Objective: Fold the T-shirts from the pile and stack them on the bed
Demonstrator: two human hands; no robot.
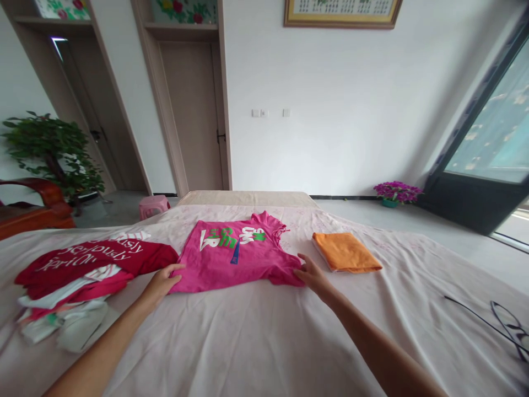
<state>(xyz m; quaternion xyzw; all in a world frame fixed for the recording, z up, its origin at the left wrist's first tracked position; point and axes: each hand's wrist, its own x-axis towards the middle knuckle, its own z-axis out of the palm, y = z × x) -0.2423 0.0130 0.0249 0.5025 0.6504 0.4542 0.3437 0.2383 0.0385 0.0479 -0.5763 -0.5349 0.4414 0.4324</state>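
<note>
On my far left a heap of clothes (76,281) lies rumpled, a red top (155,259) with white lettering uppermost. Beside it my left hand (165,280) touches the near left corner of the pink shirt (225,275); I cannot tell whether my fingers pinch the cloth or merely rest there. The shirt lies spread on the pale cover (231,342) between my hands, its print (white, green and blue) facing up. My right hand (314,275) is at its right edge, thumb and fingers slightly parted, their grip unclear. Just beyond sits a folded orange cloth (349,252), then, well apart, dark-framed glasses (507,334).
</note>
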